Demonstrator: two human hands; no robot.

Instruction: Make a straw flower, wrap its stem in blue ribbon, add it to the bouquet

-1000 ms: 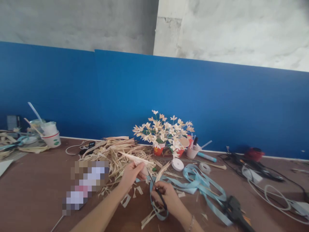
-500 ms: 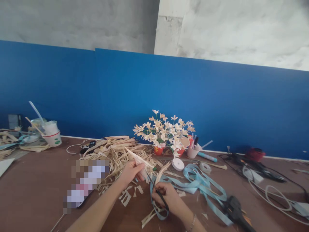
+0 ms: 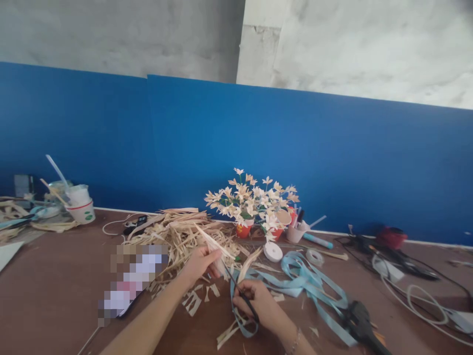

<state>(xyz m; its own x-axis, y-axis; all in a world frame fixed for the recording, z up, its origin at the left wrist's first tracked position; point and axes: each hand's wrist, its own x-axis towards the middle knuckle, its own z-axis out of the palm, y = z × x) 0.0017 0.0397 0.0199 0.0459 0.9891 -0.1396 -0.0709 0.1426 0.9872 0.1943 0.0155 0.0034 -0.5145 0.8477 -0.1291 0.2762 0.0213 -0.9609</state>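
Observation:
My left hand pinches a pale piece of dried husk, its pointed end sticking up and to the left. Black-handled scissors are in my right hand, fingers closed round the handles. Their blades reach up to the lower edge of the husk, close by my left fingertips; whether they are cutting into it I cannot tell. A heap of dried husk strips lies behind my left hand. Small cut scraps are scattered on the table below it.
Potted husk flowers stand at the back by the blue panel. Right of my hands lie light blue ribbon, a white roll, a black glue gun and cables. A blurred phone-like object lies left.
Hardly anything differs. Both hands, the husk and the scissors keep nearly the same position; the whole view has shifted very slightly.

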